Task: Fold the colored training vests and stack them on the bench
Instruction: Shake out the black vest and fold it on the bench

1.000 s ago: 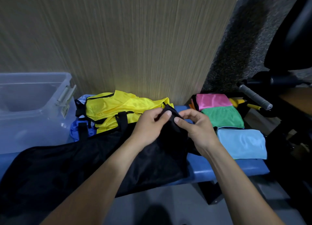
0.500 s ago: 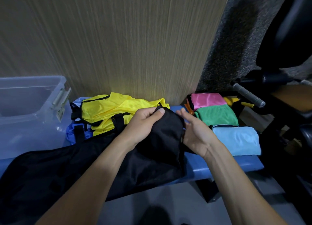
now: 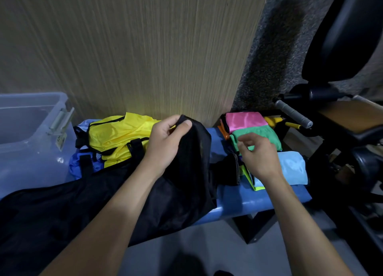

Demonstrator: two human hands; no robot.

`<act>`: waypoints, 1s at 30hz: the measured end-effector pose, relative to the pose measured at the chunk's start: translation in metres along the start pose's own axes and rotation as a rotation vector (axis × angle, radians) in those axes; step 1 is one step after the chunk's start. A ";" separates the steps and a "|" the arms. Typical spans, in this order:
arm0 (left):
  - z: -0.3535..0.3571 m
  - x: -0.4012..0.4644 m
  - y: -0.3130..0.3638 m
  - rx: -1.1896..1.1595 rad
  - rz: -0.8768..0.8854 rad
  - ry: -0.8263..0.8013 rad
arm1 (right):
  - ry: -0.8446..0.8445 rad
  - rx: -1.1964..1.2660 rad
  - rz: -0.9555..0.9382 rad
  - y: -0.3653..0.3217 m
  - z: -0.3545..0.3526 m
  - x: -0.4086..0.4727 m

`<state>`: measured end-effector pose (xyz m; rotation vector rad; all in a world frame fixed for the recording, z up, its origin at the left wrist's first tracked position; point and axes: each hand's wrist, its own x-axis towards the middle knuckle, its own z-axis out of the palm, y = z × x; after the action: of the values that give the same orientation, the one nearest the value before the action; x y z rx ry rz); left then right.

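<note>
A large black vest (image 3: 186, 184) is spread over the blue bench (image 3: 261, 201) and hangs off its front. My left hand (image 3: 165, 145) grips its raised upper edge. My right hand (image 3: 259, 157) hovers over the folded pieces at the bench's right end, fingers loosely curled with nothing visible between them. Those folded pieces are pink (image 3: 244, 120), green (image 3: 265, 133) and light blue (image 3: 292, 168), with a neon yellow-green edge (image 3: 257, 185) under my wrist. Behind the black vest, an unfolded yellow vest (image 3: 116, 136) lies on top of a blue vest (image 3: 75, 164).
A clear plastic bin (image 3: 31, 134) stands at the left end of the bench. A wood-grain panel (image 3: 145, 58) rises right behind the bench. Black gym equipment with a grey handle (image 3: 294, 113) crowds the right side. Grey floor lies below.
My right hand has let go of the black vest's edge and moved right, over the folded pieces. My left hand still holds the raised edge; a corner of black fabric has dropped beside the stack.
</note>
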<state>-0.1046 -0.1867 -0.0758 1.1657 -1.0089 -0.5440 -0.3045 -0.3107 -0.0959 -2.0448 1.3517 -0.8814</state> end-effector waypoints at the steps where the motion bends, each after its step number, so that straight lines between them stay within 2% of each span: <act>1: -0.001 0.001 0.002 0.007 0.025 0.004 | 0.004 -0.187 0.016 0.007 -0.003 0.003; 4: -0.001 0.002 0.005 0.025 0.039 -0.025 | -0.122 -0.469 0.106 0.009 -0.001 0.005; 6: -0.001 0.000 0.004 0.030 0.035 -0.059 | -0.145 -0.575 0.088 0.000 0.006 0.004; 9: -0.004 0.000 0.004 -0.022 0.002 -0.069 | -0.143 -0.678 0.055 -0.013 0.017 0.003; 13: -0.010 0.000 0.007 -0.149 -0.069 -0.016 | -0.252 -0.752 0.103 -0.017 0.031 -0.002; 16: -0.014 0.000 0.007 -0.161 -0.080 -0.011 | -0.261 -0.655 0.118 -0.015 0.037 -0.004; 20: -0.018 -0.001 0.015 -0.226 -0.090 -0.019 | -0.222 -0.279 0.067 -0.019 0.027 0.006; 24: -0.021 -0.001 0.021 -0.302 -0.087 -0.030 | -0.206 0.035 -0.074 -0.019 0.006 0.012; 27: -0.024 -0.001 0.023 -0.335 -0.092 -0.009 | -0.110 -0.008 -0.218 -0.012 0.000 0.011; 30: -0.026 -0.001 0.026 -0.376 -0.109 -0.005 | -0.044 0.025 -0.245 -0.013 0.005 0.010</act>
<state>-0.0860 -0.1643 -0.0528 0.8858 -0.8069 -0.7864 -0.2901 -0.3152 -0.0878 -2.2292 1.0767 -0.9448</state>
